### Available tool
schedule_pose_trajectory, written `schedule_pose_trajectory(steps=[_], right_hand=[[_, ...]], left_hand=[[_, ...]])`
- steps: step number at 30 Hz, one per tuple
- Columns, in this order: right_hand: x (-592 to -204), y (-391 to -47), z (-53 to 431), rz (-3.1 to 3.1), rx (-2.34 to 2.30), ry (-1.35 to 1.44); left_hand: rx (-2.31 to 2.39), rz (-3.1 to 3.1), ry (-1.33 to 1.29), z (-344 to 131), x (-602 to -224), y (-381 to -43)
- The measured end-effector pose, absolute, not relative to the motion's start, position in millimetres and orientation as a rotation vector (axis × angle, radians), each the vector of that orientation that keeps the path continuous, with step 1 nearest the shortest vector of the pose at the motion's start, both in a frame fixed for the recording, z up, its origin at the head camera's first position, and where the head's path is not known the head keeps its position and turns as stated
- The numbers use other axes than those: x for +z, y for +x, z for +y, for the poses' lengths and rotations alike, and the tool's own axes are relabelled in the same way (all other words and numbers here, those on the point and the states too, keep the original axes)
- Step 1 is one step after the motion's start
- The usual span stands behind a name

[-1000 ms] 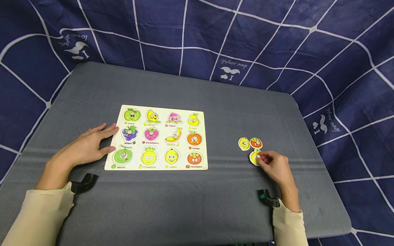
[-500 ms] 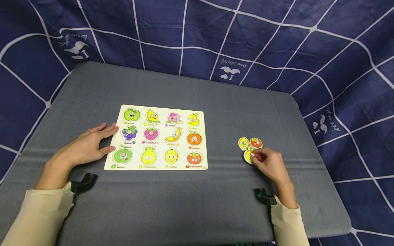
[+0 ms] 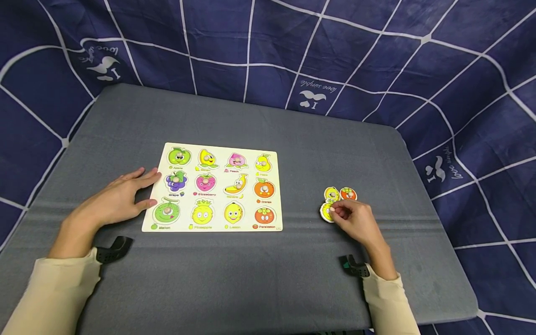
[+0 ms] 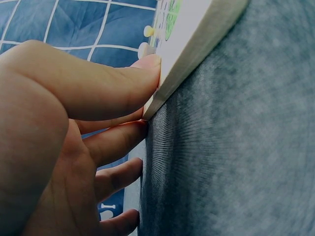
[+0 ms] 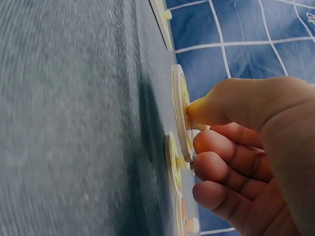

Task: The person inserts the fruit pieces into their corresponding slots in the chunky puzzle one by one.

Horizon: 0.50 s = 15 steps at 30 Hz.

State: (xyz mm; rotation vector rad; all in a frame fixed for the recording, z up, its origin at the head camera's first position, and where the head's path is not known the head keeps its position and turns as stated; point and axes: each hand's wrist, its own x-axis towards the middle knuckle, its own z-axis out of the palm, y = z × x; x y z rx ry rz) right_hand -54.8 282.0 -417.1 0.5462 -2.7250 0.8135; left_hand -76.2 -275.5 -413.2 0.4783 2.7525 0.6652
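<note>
At the left edge of a fruit puzzle board (image 3: 146,226), my left hand (image 3: 113,197) rests with its fingers extended. In the left wrist view its thumb (image 4: 118,88) lies against the board's side. My right hand (image 3: 356,221) pinches a pineapple puzzle piece (image 3: 326,213) between thumb and fingertips. From the right wrist view, this piece is raised off the table and its edge faces the camera. Just behind it lie a loose lemon piece (image 3: 332,192) and a persimmon piece (image 3: 348,192), each with a small knob.
The board's upper two rows and the melon (image 3: 166,212) carry knobs; the pineapple, lemon and persimmon pictures in its front row show none. A grey cloth-covered table (image 3: 251,279) bears everything. A blue curtain with white lines (image 3: 276,42) hangs behind and at the sides.
My right hand has moved left with the pineapple piece, from in front of the persimmon piece to in front of the lemon piece. The left hand has stayed still.
</note>
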Motion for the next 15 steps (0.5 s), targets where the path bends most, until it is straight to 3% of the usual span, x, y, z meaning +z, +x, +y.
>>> schedule_pose_trajectory(steps=[15], right_hand=[[-418.7, -61.6, 262.3, -2.697, 0.887, 0.703]], left_hand=[[0.666, 2.753, 0.482, -275.9, -412.9, -75.2]])
